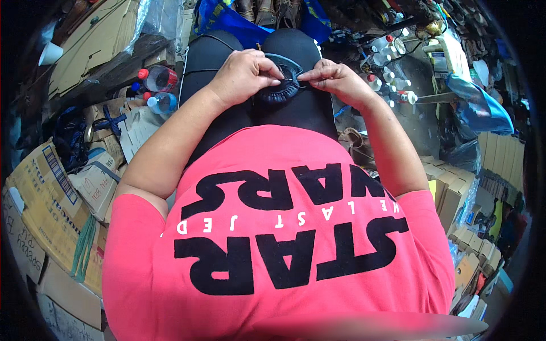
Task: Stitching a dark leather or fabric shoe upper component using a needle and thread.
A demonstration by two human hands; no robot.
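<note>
A dark blue shoe upper [276, 95] with a puckered, gathered toe rests across my black-trousered thighs [219, 51]. My left hand [248, 75] is closed at its left side, thumb and fingers pinched on the upper near its opening. At the right rim my right hand [336, 81] has its thumb and forefinger pressed together. Whatever lies between those fingertips is too small to make out. A thin orange-brown stick-like piece [259, 46] pokes up beside the left knuckles. Dark cords run across my left thigh.
Beyond my knees sits a blue bag [315, 20] with brown shoes [265, 12]. Plastic bottles [161, 78] stand at the left, white bottles [382, 51] at the right. Cardboard boxes [48, 199] crowd the left; stacked cartons [452, 182] line the right.
</note>
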